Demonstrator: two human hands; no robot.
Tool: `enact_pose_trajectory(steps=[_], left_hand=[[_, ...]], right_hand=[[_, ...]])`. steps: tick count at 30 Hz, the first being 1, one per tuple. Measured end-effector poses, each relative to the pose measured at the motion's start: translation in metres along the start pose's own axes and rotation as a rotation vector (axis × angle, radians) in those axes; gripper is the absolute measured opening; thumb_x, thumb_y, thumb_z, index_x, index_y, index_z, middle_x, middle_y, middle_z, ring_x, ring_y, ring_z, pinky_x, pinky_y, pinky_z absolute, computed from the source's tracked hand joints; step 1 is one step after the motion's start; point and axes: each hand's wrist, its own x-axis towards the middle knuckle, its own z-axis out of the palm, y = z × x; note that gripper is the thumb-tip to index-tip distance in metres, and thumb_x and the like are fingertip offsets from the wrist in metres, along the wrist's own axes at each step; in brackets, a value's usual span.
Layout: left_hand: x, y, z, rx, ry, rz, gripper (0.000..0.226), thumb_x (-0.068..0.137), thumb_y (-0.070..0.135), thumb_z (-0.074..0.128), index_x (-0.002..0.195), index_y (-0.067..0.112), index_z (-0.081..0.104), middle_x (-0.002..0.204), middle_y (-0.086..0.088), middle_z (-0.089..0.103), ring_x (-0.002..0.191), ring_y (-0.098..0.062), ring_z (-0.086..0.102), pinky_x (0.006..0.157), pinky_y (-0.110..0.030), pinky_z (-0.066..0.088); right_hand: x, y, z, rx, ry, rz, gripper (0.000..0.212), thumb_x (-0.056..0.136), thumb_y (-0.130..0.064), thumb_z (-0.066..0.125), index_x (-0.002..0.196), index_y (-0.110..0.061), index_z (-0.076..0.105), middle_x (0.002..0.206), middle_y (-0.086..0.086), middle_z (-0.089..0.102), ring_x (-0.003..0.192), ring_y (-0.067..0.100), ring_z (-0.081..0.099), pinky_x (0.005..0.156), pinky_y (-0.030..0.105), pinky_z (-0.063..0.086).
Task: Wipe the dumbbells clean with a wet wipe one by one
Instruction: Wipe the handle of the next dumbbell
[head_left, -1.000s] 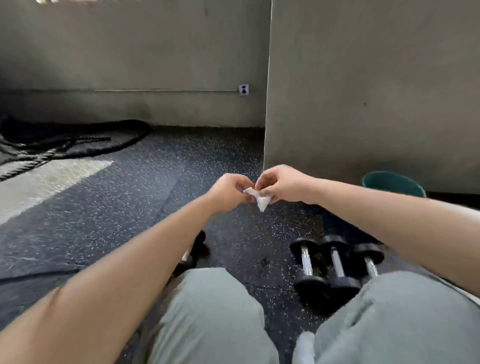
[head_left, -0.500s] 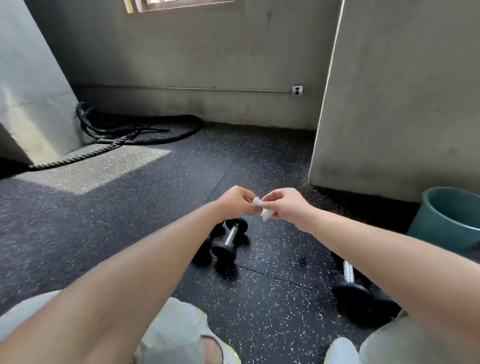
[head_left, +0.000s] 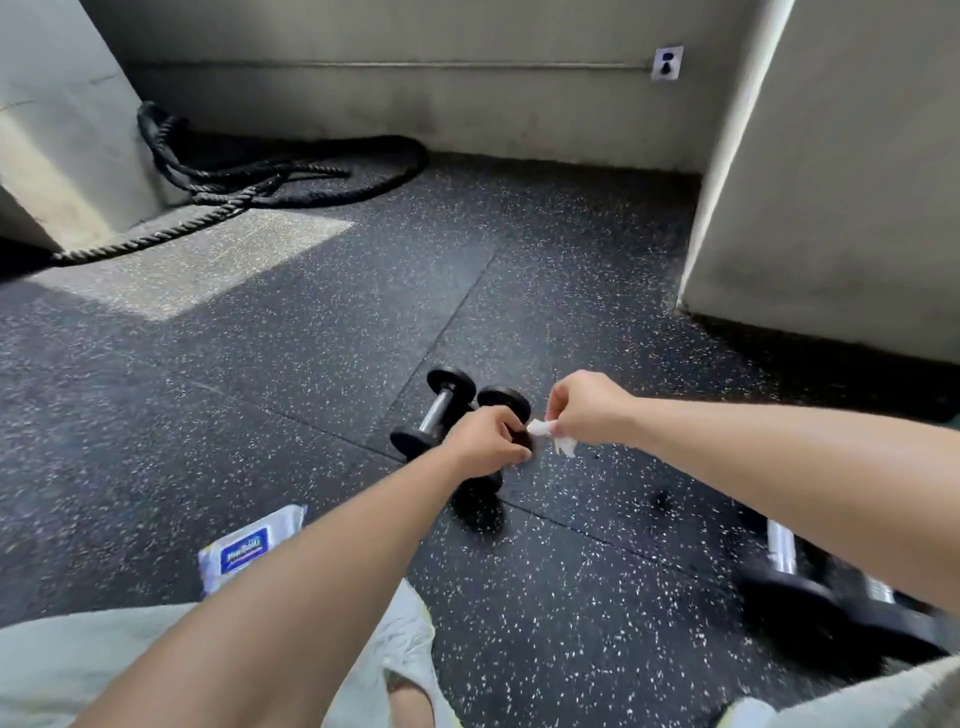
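My right hand (head_left: 587, 410) pinches a small crumpled white wet wipe (head_left: 553, 436) over the floor. My left hand (head_left: 488, 441) has curled fingers that meet the wipe's left corner. Just behind and below the hands lie two black dumbbells side by side. One dumbbell (head_left: 439, 410) shows its chrome handle. The other dumbbell (head_left: 504, 397) is mostly hidden by my left hand. More dumbbells (head_left: 779, 551) lie blurred at the lower right, partly under my right forearm. A wet wipe pack (head_left: 249, 545) lies on the floor by my left knee.
A thick battle rope (head_left: 249, 182) is coiled at the back left by a slanted concrete block (head_left: 52, 156). A concrete pillar (head_left: 831, 208) stands at the right. The speckled rubber floor (head_left: 260, 364) spreads between. My legs (head_left: 78, 670) fill the bottom edge.
The view has swung left and down. Both hands, still together at the wipe, have come lower over the left pair of dumbbells. The wipe pack has come into view; the teal bucket has left it.
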Motion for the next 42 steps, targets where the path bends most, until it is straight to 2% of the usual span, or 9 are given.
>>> enact_pose_trajectory(steps=[4, 9, 14, 17, 22, 25, 29, 34, 42], left_hand=[[0.037, -0.054, 0.017, 0.22, 0.001, -0.128, 0.057, 0.085, 0.042, 0.078, 0.136, 0.022, 0.061, 0.13, -0.005, 0.061, 0.123, -0.027, 0.058, 0.101, -0.039, 0.05], [0.066, -0.097, 0.04, 0.296, 0.019, -0.154, 0.076, 0.087, 0.055, 0.075, 0.149, 0.018, 0.05, 0.144, -0.008, 0.049, 0.134, -0.031, 0.048, 0.109, -0.048, 0.046], [0.071, -0.101, 0.054, 0.303, -0.092, -0.195, 0.051, 0.096, 0.051, 0.065, 0.126, 0.011, 0.063, 0.129, -0.012, 0.059, 0.123, -0.033, 0.053, 0.099, -0.042, 0.049], [0.067, -0.103, 0.045, 0.301, -0.142, -0.169, 0.046, 0.096, 0.039, 0.062, 0.135, 0.016, 0.062, 0.133, -0.01, 0.058, 0.123, -0.031, 0.056, 0.1, -0.042, 0.052], [0.07, -0.105, 0.034, 0.312, -0.284, -0.222, 0.061, 0.097, 0.028, 0.052, 0.156, 0.024, 0.041, 0.16, -0.019, 0.03, 0.14, -0.041, 0.043, 0.115, -0.049, 0.042], [0.069, -0.103, 0.041, 0.298, -0.284, -0.234, 0.063, 0.096, 0.032, 0.053, 0.156, 0.02, 0.039, 0.154, -0.017, 0.033, 0.135, -0.04, 0.048, 0.112, -0.05, 0.045], [0.064, -0.107, 0.051, 0.252, -0.212, -0.232, 0.067, 0.098, 0.043, 0.059, 0.155, 0.015, 0.037, 0.151, -0.016, 0.033, 0.14, -0.04, 0.038, 0.113, -0.051, 0.042], [0.066, -0.135, 0.058, 0.234, -0.106, -0.188, 0.076, 0.097, 0.064, 0.057, 0.154, 0.017, 0.038, 0.152, -0.015, 0.038, 0.139, -0.038, 0.041, 0.11, -0.049, 0.043], [0.093, -0.15, 0.064, 0.078, -0.173, -0.397, 0.141, 0.064, 0.093, 0.067, 0.16, 0.003, 0.015, 0.159, -0.016, 0.037, 0.14, -0.033, 0.049, 0.106, -0.042, 0.048]], right_hand=[[0.045, 0.016, 0.026, -0.055, -0.032, -0.007, 0.01, 0.087, -0.019, 0.064, 0.084, -0.025, 0.071, 0.081, -0.004, 0.072, 0.072, 0.015, 0.067, 0.052, 0.022, 0.045], [0.083, 0.032, 0.053, -0.093, -0.095, -0.011, 0.006, 0.088, -0.029, 0.067, 0.085, -0.024, 0.069, 0.083, -0.002, 0.072, 0.067, 0.016, 0.065, 0.055, 0.025, 0.048], [0.106, 0.01, 0.023, -0.164, -0.071, 0.002, 0.006, 0.089, -0.026, 0.07, 0.084, -0.024, 0.069, 0.082, -0.001, 0.073, 0.064, 0.014, 0.064, 0.05, 0.022, 0.044], [0.109, -0.021, -0.006, -0.201, -0.031, 0.038, 0.005, 0.088, -0.027, 0.072, 0.084, -0.024, 0.069, 0.083, -0.002, 0.075, 0.061, 0.016, 0.066, 0.049, 0.029, 0.055], [0.098, -0.065, -0.019, -0.288, 0.002, 0.012, 0.004, 0.089, -0.019, 0.072, 0.092, -0.022, 0.073, 0.091, -0.002, 0.074, 0.06, 0.011, 0.06, 0.045, 0.02, 0.043], [0.086, -0.099, -0.018, -0.387, -0.065, -0.058, 0.013, 0.088, -0.015, 0.074, 0.096, -0.026, 0.075, 0.095, -0.005, 0.072, 0.073, 0.011, 0.067, 0.054, 0.023, 0.053], [0.073, -0.103, 0.012, -0.439, -0.131, -0.184, 0.022, 0.088, -0.014, 0.069, 0.083, -0.035, 0.072, 0.094, -0.008, 0.075, 0.084, 0.014, 0.07, 0.074, 0.031, 0.061], [0.082, -0.061, 0.069, -0.462, -0.235, -0.278, 0.029, 0.087, -0.014, 0.062, 0.101, -0.033, 0.079, 0.092, -0.01, 0.075, 0.082, 0.015, 0.069, 0.071, 0.028, 0.058], [0.154, -0.009, 0.13, -0.18, -0.029, -0.224, 0.024, 0.087, -0.017, 0.062, 0.098, -0.032, 0.077, 0.1, -0.007, 0.076, 0.09, 0.02, 0.07, 0.077, 0.034, 0.058]])
